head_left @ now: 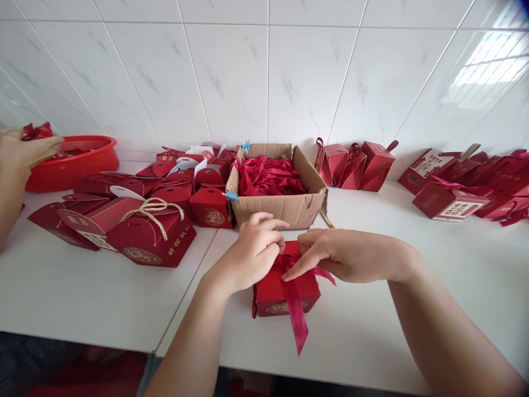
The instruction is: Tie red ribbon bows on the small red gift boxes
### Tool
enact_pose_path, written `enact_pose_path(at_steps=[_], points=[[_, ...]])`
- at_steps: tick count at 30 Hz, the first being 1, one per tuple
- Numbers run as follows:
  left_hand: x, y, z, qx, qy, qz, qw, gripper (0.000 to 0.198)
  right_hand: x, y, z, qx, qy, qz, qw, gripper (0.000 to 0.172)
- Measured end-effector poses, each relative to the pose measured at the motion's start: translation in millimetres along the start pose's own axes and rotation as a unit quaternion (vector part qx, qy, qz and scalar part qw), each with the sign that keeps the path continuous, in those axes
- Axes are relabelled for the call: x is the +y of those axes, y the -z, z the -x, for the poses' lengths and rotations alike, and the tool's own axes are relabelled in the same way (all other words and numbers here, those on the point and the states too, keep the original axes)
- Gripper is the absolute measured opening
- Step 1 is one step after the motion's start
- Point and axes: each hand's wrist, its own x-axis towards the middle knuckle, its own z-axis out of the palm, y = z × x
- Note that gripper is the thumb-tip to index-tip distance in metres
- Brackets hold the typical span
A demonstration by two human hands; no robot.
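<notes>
A red gift box (285,300) with a gold print on its front stands on the white table, close to the front edge. A crimson ribbon (296,317) lies over its top; one tail drops down the front and another sticks out to the right. My left hand (258,248) is over the back left of the box, fingers bent and closed on the ribbon near the knot. From the right, my right hand (334,253) has its fingers curled in and a fingertip pressing at the knot. The exact pinch points are partly hidden by the fingers.
Behind stands a cardboard box (273,212) of loose crimson ribbons (268,175). Red gift boxes (151,242) crowd the left, several more (450,201) the right. At far left, another person's hand (28,151) holds something red over a red basin (88,162). A tiled wall closes the back.
</notes>
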Motion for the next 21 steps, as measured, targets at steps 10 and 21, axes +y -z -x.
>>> enact_pose_path(at_steps=[10,21], points=[[6.1,4.9,1.4,-0.055,-0.006,0.110,0.992,0.021,-7.0,4.5,-2.9,-0.090,0.000,0.051,0.995,0.063],[-1.0,4.5,1.3,-0.023,-0.007,0.031,0.999,0.029,-3.6,5.6,-3.4,-0.089,0.008,0.059,0.994,0.061]])
